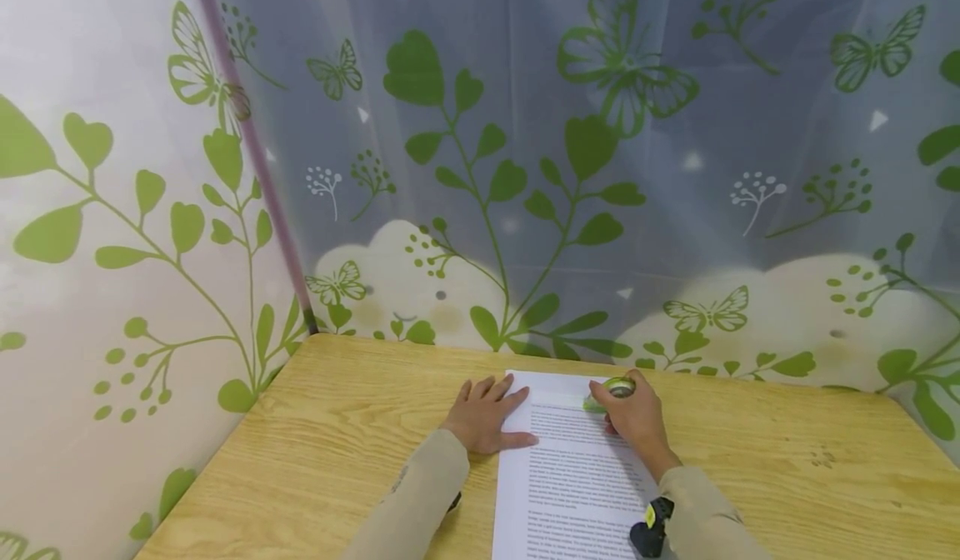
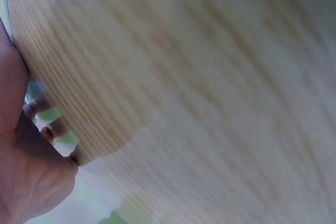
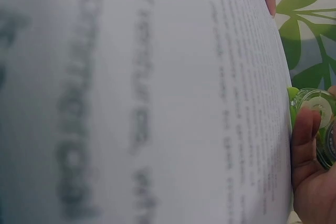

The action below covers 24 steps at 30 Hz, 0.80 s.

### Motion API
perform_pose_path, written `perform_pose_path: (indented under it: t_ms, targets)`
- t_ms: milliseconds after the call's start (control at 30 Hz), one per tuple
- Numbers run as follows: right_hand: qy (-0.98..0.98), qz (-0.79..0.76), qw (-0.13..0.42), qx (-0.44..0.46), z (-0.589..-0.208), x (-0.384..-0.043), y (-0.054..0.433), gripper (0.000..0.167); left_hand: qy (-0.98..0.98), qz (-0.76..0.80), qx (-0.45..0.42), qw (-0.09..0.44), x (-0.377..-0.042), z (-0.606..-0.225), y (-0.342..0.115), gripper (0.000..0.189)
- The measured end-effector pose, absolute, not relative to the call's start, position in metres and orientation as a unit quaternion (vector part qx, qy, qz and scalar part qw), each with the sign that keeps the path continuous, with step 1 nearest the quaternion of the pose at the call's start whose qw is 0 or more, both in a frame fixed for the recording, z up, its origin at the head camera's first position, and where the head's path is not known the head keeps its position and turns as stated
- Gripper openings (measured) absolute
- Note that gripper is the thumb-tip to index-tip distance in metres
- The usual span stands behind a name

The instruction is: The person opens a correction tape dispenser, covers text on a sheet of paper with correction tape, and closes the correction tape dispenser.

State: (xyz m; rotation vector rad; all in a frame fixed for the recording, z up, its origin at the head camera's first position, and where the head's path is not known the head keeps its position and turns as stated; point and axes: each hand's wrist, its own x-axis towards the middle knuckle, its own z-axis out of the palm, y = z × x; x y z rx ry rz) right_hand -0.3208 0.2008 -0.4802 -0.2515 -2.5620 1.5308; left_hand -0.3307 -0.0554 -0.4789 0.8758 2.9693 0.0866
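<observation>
A printed sheet of paper (image 1: 555, 485) lies on the wooden table in front of me. My left hand (image 1: 483, 417) rests with spread fingers on its upper left edge, thumb out over the margin. Near the sheet's top right, my right hand (image 1: 637, 418) grips a green correction tape dispenser (image 1: 620, 388), its tip down at the first printed lines. The right wrist view shows the see-through case of the correction tape (image 3: 317, 103) and a pale spool between thumb and fingers. In the left wrist view, part of the left hand (image 2: 37, 182) shows at the left border.
The light wooden table (image 1: 360, 427) extends to both sides of the sheet. Behind it hangs a curtain (image 1: 525, 210) printed with leaves and butterflies, and another patterned panel (image 1: 112, 310) stands at the left. A black wrist device (image 1: 651, 528) sits at the right sleeve, over the paper.
</observation>
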Motion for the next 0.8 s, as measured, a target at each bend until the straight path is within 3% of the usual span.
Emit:
perform_pose_path:
  t_ms: [800]
  targets:
    - [-0.853,0.508,0.083,-0.092,-0.480,-0.320,0.209,0.043,0.958,0.036,0.285,0.019,-0.334,-0.484,-0.056,0.083]
